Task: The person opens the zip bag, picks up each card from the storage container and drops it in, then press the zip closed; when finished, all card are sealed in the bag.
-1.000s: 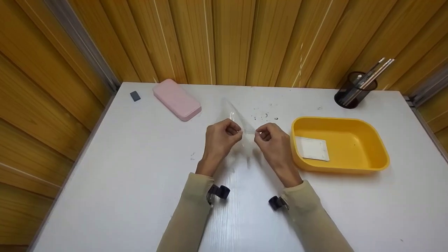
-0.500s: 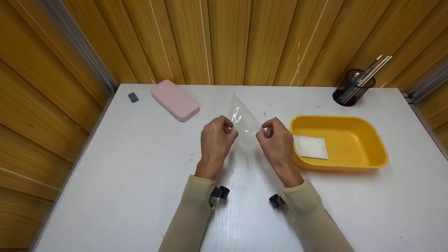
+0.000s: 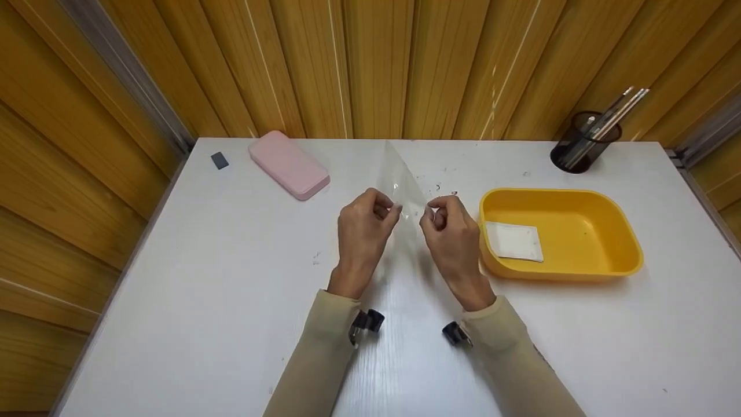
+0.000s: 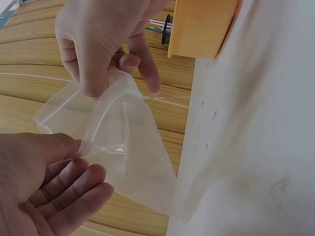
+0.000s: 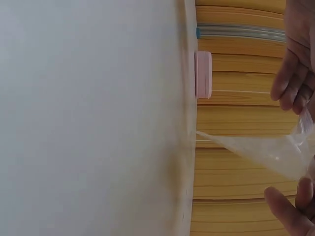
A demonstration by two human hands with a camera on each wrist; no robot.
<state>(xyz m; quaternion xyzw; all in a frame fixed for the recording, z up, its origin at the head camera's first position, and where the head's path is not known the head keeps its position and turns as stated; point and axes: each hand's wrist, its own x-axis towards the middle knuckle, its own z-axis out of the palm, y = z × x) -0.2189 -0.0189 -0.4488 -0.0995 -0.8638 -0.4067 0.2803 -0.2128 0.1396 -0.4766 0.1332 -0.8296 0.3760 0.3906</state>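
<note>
your left hand (image 3: pixel 363 227) and right hand (image 3: pixel 453 231) still pinch the clear bag (image 3: pixel 405 191) above the table (image 3: pixel 202 278). they've drawn closer together, and the bag's corner now stands higher.

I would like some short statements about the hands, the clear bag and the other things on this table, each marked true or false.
1. Both hands, left hand and right hand, pinch the clear plastic bag. True.
2. The yellow tray is empty. False: a white packet lies in it.
3. The pink case lies on the table. True.
4. The black pen holder lies tipped over. False: it stands upright.
</note>
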